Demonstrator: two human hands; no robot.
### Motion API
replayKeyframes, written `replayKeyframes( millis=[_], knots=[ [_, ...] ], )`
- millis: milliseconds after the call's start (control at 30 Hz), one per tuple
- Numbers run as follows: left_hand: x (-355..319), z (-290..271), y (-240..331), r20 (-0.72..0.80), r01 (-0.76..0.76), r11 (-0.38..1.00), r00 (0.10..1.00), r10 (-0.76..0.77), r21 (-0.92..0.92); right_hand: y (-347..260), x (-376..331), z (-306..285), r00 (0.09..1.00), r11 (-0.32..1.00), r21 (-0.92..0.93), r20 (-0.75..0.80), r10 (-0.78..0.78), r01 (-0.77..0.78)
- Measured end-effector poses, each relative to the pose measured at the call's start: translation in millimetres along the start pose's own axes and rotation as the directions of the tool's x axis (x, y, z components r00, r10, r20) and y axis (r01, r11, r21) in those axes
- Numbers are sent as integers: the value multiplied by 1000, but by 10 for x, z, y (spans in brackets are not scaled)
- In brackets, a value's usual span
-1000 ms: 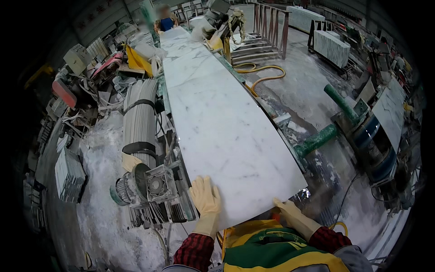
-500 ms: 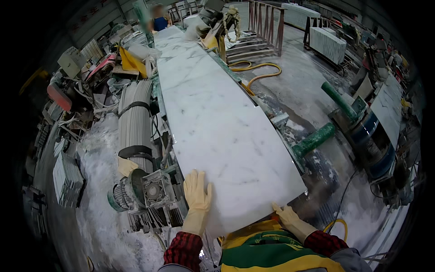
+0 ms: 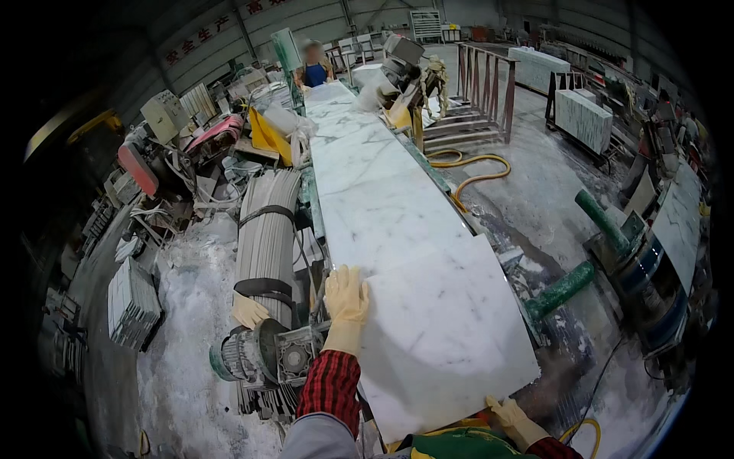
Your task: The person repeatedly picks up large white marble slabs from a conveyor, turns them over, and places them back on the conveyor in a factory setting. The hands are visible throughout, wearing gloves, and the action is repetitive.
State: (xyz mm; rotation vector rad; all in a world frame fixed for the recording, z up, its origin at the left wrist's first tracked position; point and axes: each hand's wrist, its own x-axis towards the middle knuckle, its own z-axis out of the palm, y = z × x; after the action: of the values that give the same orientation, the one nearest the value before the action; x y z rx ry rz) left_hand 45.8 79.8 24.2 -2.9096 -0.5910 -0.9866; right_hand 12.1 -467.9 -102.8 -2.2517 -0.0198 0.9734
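Where our right hand [image 3: 511, 417] sits: near edge of the near slab [image 3: 447, 336], toward its right corner. Some fingers are hidden, so we can't tell if it grips.
Near slab: right in front of us, between our hands, lying flat; white, grey-veined.
Left hand [image 3: 346, 301]: spread flat at the slab's left edge, close to the seam [image 3: 422, 257]; we see no grip.
Motor [image 3: 243, 356]: left of the slab, loose glove [image 3: 249, 311] just beyond it.
Next slab [image 3: 390, 218]: past the near one, along the green frame [image 3: 424, 164].
Seam: butted or overlapping, we can't tell.
Progress: near slab is on the run, we'd judge; not done, right edges aren't flush, the near one sticks out.
Far end: co-worker [image 3: 315, 74] beyond the slabs.
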Motion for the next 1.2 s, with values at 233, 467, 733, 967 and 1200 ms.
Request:
replayKeyframes(
  millis=[233,467,733,967,1200],
  knots=[
    [558,45,315,504,111,947,862,60,-301,88,84,88,970,944,297,230,78,-146],
    [703,66,483,661,153,975,750,-9,-161,25,-35,246,910,338,851,413,39,-401],
    [980,-1527,1129,561,161,983,823,-86,-87,26,-57,224,919,327,896,363,-153,-299],
    [850,-1786,1861,277,197,889,957,-83,-413,44,-421,-891,998,529,846,-36,-51,58],
    [604,-1195,2994,258,258,378,965,-50,-889,492,-704,-2928,880,486,758,-473,-51,436]
  ],
)
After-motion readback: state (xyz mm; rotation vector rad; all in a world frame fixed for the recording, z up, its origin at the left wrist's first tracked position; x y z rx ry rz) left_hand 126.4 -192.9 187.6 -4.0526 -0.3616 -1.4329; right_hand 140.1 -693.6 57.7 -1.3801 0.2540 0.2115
